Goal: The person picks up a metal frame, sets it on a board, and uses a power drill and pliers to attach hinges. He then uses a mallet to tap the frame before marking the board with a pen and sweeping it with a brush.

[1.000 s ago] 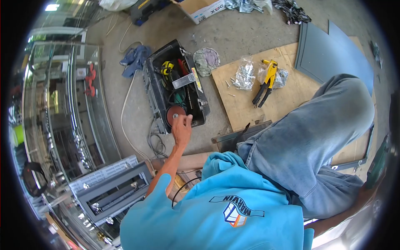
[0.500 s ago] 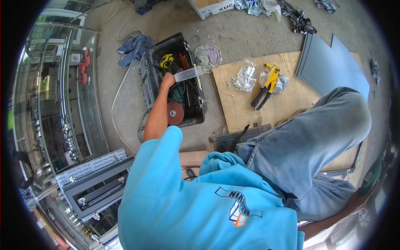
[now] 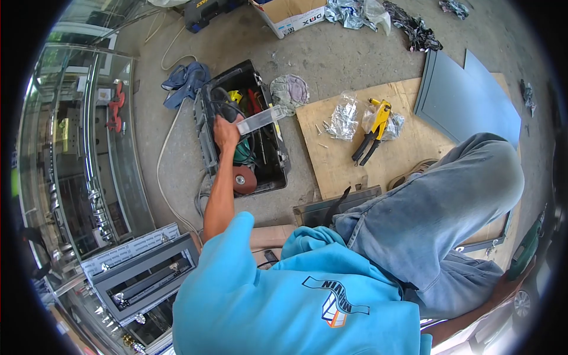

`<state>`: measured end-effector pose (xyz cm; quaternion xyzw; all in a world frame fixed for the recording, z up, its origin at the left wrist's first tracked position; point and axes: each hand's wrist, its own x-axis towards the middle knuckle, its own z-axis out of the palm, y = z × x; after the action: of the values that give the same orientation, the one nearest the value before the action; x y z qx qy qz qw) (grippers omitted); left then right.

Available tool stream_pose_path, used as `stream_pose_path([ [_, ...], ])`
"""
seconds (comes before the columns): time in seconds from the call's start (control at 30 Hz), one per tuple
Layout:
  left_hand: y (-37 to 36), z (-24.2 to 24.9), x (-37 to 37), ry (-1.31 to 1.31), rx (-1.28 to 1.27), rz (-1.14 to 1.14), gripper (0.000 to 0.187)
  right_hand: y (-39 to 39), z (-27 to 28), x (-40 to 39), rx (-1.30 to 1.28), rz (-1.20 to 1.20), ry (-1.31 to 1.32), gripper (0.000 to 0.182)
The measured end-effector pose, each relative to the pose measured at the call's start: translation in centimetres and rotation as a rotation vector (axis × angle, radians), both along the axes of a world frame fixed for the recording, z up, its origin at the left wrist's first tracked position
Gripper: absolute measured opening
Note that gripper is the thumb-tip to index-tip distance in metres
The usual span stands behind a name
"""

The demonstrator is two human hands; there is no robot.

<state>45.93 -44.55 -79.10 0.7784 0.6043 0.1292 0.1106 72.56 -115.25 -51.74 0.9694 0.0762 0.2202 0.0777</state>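
My left hand (image 3: 226, 131) is inside the black toolbox (image 3: 273, 184), its fingers closed around a dark object (image 3: 222, 104) with a black cord; I cannot make out its kind. Beside the hand, a clear plastic case (image 3: 260, 120) lies across the box. Something yellow (image 3: 235, 96) and a red-handled tool (image 3: 253, 102) sit in the far part. A reddish-brown disc (image 3: 244, 180) and a green tool body (image 3: 242, 152) are nearer. At the far right edge, my right hand (image 3: 504, 289) is wrapped around a green power drill (image 3: 526, 251), partly blurred there.
A plywood sheet (image 3: 331, 163) carries a yellow rivet gun (image 3: 374, 131), a bag of rivets (image 3: 344, 117) and grey panels (image 3: 458, 97). A blue cloth (image 3: 188, 83) and a rag (image 3: 290, 92) lie by the toolbox. Glass-and-metal frames (image 3: 92, 148) stand left; a carton (image 3: 290, 18) is behind.
The dark object has come into sight at my left hand, partly covering the yellow thing. My left hand has shifted toward me and left. The right hand still holds the drill.
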Motion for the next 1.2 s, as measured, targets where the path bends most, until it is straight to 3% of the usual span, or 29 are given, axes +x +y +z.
stream_pose_path([
  [0.07,-0.4,2.8,-0.8,-0.211,-0.016,-0.068,0.064,0.7,-0.1,-0.2,0.038,-0.102,0.011,0.075],
  [0.17,1.2,1.8,-1.3,-0.256,-0.168,-0.102,0.067,0.0,-0.3,0.2,0.065,-0.029,0.035,0.071],
  [0.23,-1.0,2.4,1.1,-0.179,-0.244,-0.108,0.072,0.5,0.0,0.1,0.047,-0.052,0.043,0.071],
  [0.27,-1.3,0.6,1.7,-0.122,-0.240,-0.204,0.070,0.7,-0.1,0.1,0.038,-0.073,0.042,0.071],
  [0.37,-2.0,-3.6,2.9,0.087,-0.207,-0.174,0.059,-0.1,-0.3,0.5,0.056,0.029,0.019,0.071],
  [0.47,-1.2,-3.3,0.9,-0.369,-0.220,-0.237,0.044,0.2,-0.2,0.5,-0.009,0.114,-0.042,0.070],
  [0.53,1.4,-3.1,-0.9,-0.543,-0.575,0.127,0.038,1.0,-0.3,0.2,-0.002,0.044,-0.021,0.071],
  [0.6,4.0,-3.7,-1.3,-0.186,0.046,-0.134,0.029,0.9,-0.2,0.1,-0.005,-0.011,0.004,0.071],
  [0.73,7.0,-5.9,0.7,-0.058,0.011,-0.150,0.019,0.0,-0.8,0.6,0.052,0.019,0.013,0.074],
  [0.8,6.1,-5.6,2.4,0.123,-0.035,-0.048,0.020,-0.1,-0.4,0.5,0.064,-0.001,-0.008,0.075],
  [0.87,5.9,-7.0,2.6,0.113,-0.017,0.013,0.024,1.1,-0.3,-0.1,0.075,0.053,-0.059,0.077],
  [0.93,6.2,-8.1,1.6,0.108,-0.183,0.016,0.031,1.1,-0.3,-0.6,0.089,0.018,-0.040,0.076],
  [0.97,8.0,-10.6,0.4,0.122,-0.186,-0.001,0.031,0.6,-0.5,-0.6,0.094,0.030,-0.038,0.076],
  [1.03,11.6,-16.0,-2.4,-0.315,-0.543,0.113,0.038,-0.8,-0.7,-0.2,0.098,0.113,-0.032,0.076],
  [1.07,11.3,-16.2,-2.5,-0.305,-0.544,0.105,0.038,-1.7,-1.0,-0.1,0.099,0.102,-0.025,0.076],
  [1.13,9.4,-15.9,-2.0,-0.766,-0.751,0.273,0.042,-2.3,-1.2,-0.1,0.082,0.094,-0.016,0.077],
  [1.17,8.6,-15.2,-1.6,-0.729,-0.658,0.315,0.030,-2.1,-1.2,-0.3,0.101,0.015,0.011,0.077],
  [1.2,7.9,-13.9,-0.9,-0.733,-0.655,0.302,0.030,-2.2,-1.2,-0.1,0.108,0.007,0.005,0.077],
])
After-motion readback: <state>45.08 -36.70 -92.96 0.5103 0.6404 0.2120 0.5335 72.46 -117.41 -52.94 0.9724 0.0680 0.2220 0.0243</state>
